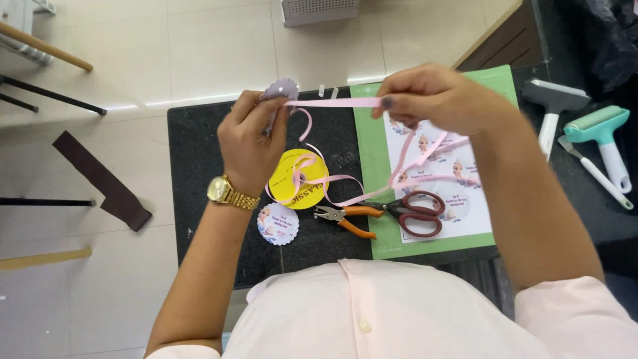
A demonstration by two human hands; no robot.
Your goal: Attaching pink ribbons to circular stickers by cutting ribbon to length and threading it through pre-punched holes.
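Shirt fabric in pale pink (pixel 372 312) fills the bottom of the frame, and from it both forearms reach up over a dark stone table (pixel 212 153). Just above the shirt, at lower centre, a finished scalloped tag (pixel 278 224) lies flat, with an orange-handled hole punch (pixel 345 218) and red-handled scissors (pixel 415 213) beside it on a green cutting mat (pixel 369 166). A yellow ribbon spool (pixel 299 179) sits slightly higher, loose loops trailing from it across a printed sticker sheet (pixel 458 199).

Higher still, at centre left, the left hand (pixel 249 149), with a gold watch at the wrist, is closed on a lilac scalloped tag (pixel 282 88), pinched at its lower edge. At upper centre right, the right hand (pixel 435 100) is pinched on the pink ribbon (pixel 332 102), which is drawn taut and level between the two hands.

For the step to be done well, the ribbon should be kept flat and untwisted, tension held gentle so the paper tag is not torn, and the slack kept clear of the scissors. The tag is best held near its hole, though the hole itself cannot be seen.

At far right lie a grey scraper (pixel 551 106) and a teal roller (pixel 601 133).
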